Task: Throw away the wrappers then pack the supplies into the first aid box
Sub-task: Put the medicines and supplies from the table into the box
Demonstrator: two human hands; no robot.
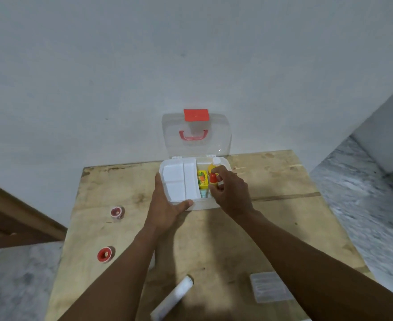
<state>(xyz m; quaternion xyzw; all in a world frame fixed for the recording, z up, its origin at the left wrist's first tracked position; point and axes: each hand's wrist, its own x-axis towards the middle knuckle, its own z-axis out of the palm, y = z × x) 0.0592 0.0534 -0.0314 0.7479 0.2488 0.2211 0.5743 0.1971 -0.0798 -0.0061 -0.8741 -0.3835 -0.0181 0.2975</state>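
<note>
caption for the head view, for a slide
Right hand lowers a red-capped bottle into the open first aid box; left hand steadies it.

One head-worn wide-angle view looks forward and steeply down from close above the worktop (272, 228), facing the far wall (144, 66); floor shows left and right.
</note>
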